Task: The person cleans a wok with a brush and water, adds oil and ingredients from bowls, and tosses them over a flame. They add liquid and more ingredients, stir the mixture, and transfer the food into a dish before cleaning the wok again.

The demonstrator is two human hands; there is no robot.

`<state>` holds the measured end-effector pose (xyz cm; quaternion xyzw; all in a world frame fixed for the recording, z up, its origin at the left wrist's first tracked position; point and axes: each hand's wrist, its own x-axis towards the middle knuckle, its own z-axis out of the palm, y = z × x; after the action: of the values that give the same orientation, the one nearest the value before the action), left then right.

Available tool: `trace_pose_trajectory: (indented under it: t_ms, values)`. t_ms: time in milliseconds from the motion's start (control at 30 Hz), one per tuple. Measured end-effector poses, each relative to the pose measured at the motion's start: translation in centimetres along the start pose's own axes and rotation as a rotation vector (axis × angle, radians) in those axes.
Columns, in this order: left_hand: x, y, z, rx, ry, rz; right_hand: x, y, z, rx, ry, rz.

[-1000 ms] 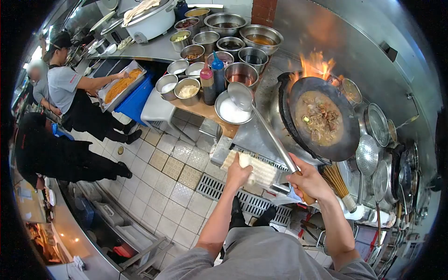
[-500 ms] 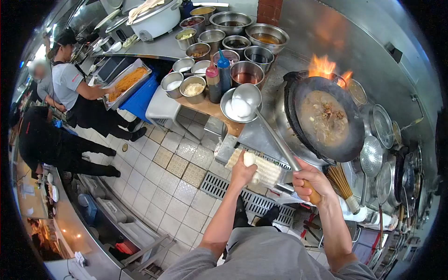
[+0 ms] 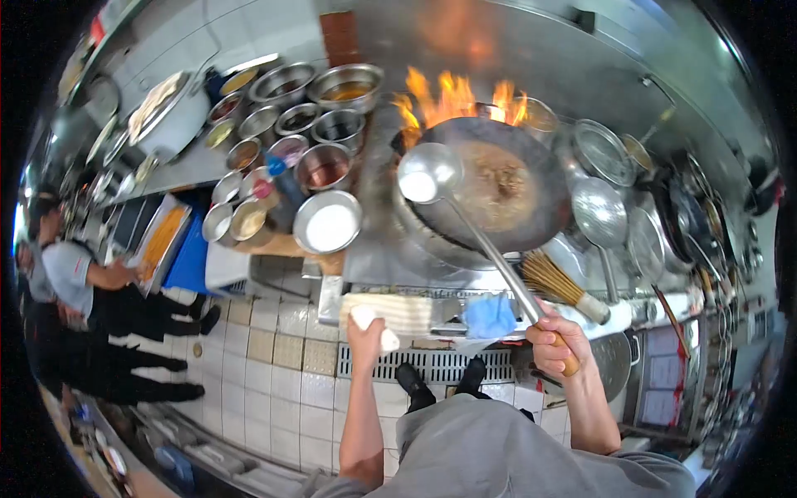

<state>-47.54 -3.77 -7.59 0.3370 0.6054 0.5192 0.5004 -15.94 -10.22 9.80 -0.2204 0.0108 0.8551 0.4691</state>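
My right hand (image 3: 558, 342) is wrapped round the wooden handle of a long metal ladle (image 3: 430, 173). The ladle's bowl, with something white in it, hangs over the left rim of a dark wok (image 3: 544, 207). Brown, steaming food in liquid (image 3: 498, 184) lies in the wok, and flames (image 3: 457, 95) rise behind it. My left hand (image 3: 365, 336) is closed on a bunched white cloth (image 3: 387, 339), beside a striped folded towel (image 3: 403, 312) at the stove's front edge. A metal bowl of white powder (image 3: 329, 222) stands left of the wok.
Metal containers of sauces (image 3: 324, 166) and squeeze bottles (image 3: 286, 187) stand at the left. A bamboo brush (image 3: 552, 278), a perforated skimmer (image 3: 599, 212) and strainers are at the right. A blue cloth (image 3: 490, 315) lies in front. Co-workers (image 3: 70, 274) stand far left, near a tray of orange food (image 3: 163, 241).
The ladle has moved from the bowl of white powder to over the wok's left rim. The view has turned to the right, and the flames are larger. Both hands keep their holds.
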Motion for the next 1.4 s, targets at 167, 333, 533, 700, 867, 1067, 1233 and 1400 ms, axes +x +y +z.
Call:
trace_pose_trajectory:
  t_ms: [167,333,533,700,867,1067,1233,1400]
  values:
    - [-2.4,-0.2,2.9,-0.206,-0.121,-0.127,-0.6,-4.1,3.2,-0.797,0.503,-0.222]
    - [-4.1,1.0,8.8,-0.291,-0.324,-0.338,2.2,-7.4,-1.6,-1.165,0.568,-0.327]
    - [-3.8,2.0,14.7,-0.370,-0.453,-0.375,2.1,-4.9,-2.8,-1.254,0.480,-0.344]
    - [-1.8,3.2,16.6,-0.360,-0.499,-0.431,-3.7,-6.7,-3.7,-1.373,0.579,-0.259]
    - [1.1,4.3,20.1,-0.391,-0.522,-0.495,0.9,-8.6,-5.5,-1.502,0.662,-0.416]
    - [2.4,4.1,23.1,-0.403,-0.438,-0.592,4.7,-6.8,-5.0,-1.177,0.351,-0.367]
    - [4.6,0.2,24.2,-0.646,-0.364,-0.585,-3.8,-5.9,-2.3,-1.340,0.474,-0.227]
    - [-3.6,4.3,21.8,-0.600,-0.243,-0.522,-12.1,-6.2,-2.3,-1.836,0.432,-0.411]
